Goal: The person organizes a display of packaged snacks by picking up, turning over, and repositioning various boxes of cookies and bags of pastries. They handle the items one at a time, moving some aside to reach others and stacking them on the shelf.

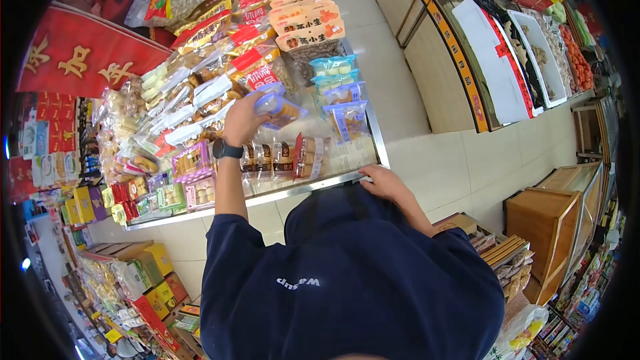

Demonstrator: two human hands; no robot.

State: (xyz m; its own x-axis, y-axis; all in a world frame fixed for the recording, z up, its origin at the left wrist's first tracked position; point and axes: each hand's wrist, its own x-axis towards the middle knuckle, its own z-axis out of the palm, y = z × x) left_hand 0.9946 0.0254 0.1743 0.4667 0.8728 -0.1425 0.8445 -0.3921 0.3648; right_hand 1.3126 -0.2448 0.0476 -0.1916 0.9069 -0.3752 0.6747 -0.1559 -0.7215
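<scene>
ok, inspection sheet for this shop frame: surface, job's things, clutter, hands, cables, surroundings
surface: metal-edged display table, packed with goods
job's things: clear blue-labelled snack pack, lifted above the table
clutter: bagged snacks; stacked blue packs; small boxes
hands: left hand grips the snack pack, watch on wrist; right hand rests on the table edge
cables: nothing seen
surroundings: tiled floor, wooden counter, red banner

Left hand (241,120) gripping snack packet (279,107)
</scene>
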